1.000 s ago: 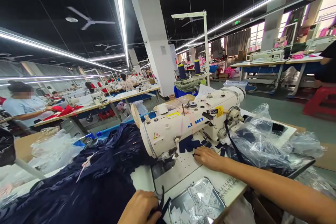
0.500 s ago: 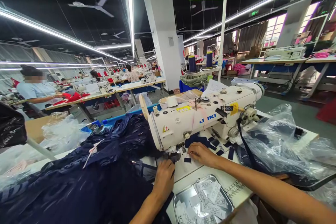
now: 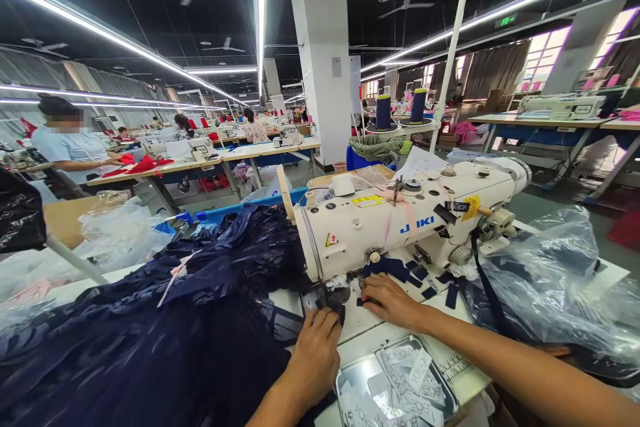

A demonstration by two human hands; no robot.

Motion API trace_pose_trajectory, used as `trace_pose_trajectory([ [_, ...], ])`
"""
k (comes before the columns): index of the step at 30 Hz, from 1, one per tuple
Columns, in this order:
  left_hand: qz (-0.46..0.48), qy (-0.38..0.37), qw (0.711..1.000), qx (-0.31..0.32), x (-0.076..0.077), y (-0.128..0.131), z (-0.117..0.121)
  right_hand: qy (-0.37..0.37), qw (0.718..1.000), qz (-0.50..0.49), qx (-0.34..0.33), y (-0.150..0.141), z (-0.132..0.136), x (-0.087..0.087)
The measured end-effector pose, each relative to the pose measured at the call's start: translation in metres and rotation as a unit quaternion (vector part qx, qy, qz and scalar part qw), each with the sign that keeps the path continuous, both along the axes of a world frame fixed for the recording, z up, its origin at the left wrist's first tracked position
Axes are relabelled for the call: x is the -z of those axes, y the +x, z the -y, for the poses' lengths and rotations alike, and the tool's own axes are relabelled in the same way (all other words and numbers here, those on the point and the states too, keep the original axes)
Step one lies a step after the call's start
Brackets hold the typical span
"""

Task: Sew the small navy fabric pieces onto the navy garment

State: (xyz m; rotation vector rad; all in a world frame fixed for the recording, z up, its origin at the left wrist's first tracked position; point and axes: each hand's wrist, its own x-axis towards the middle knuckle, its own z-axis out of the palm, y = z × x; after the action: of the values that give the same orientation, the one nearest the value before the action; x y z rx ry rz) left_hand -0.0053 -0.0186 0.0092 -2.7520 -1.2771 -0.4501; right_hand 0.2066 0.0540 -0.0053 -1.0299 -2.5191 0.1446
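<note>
A cream sewing machine (image 3: pixel 400 227) stands on the white table (image 3: pixel 370 327) in front of me. My left hand (image 3: pixel 313 353) lies on dark navy fabric (image 3: pixel 165 340), its fingers curled at the presser foot (image 3: pixel 333 293). Just right of the needle, my right hand (image 3: pixel 390 300) presses fingertips on a small navy piece on the machine bed. More small navy pieces (image 3: pixel 430 283) lie under the machine's arm.
A metal tray of white labels (image 3: pixel 397 387) sits at the table's near edge. Clear plastic bags (image 3: pixel 550 287) lie to the right, more plastic (image 3: pixel 115 233) to the left. Thread cones (image 3: pixel 400 110) stand behind. Other people work at far tables (image 3: pixel 165 173).
My left hand came up from the table's near edge to the presser foot. My right hand shifted left toward the needle. The view moved in closer.
</note>
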Motion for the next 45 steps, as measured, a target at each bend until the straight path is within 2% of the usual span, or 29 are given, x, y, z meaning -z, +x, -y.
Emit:
trace_pose_trajectory([
  [9, -0.036, -0.004, 0.999, 0.02, 0.007, -0.003, 0.001, -0.017, 1.0, 0.003, -0.017, 0.0, -0.005, 0.002],
  [14, -0.056, 0.009, 0.998, 0.023, 0.007, -0.003, 0.003, 0.084, 0.993, 0.073, -0.028, -0.022, 0.004, 0.005],
  [16, -0.055, 0.019, 0.998, 0.024, 0.009, -0.003, 0.003, 0.099, 0.99, 0.092, -0.03, -0.036, 0.007, 0.004],
  [18, -0.049, 0.032, 0.998, 0.025, 0.01, -0.003, 0.003, 0.079, 0.992, 0.095, -0.028, -0.047, 0.008, 0.002],
  [24, -0.063, 0.047, 0.997, 0.021, 0.009, -0.004, 0.005, -0.086, 0.995, 0.051, 0.013, -0.058, 0.003, -0.008],
  [30, -0.065, 0.024, 0.998, 0.013, 0.008, -0.002, 0.003, -0.125, 0.992, 0.027, 0.022, -0.053, -0.001, -0.008],
  [41, -0.065, -0.034, 0.997, 0.007, 0.005, 0.0, -0.004, -0.129, 0.991, 0.024, 0.019, -0.051, 0.001, -0.006],
  [45, -0.039, -0.015, 0.999, 0.01, 0.01, -0.001, -0.005, -0.056, 0.998, 0.025, -0.012, -0.048, 0.007, -0.001],
])
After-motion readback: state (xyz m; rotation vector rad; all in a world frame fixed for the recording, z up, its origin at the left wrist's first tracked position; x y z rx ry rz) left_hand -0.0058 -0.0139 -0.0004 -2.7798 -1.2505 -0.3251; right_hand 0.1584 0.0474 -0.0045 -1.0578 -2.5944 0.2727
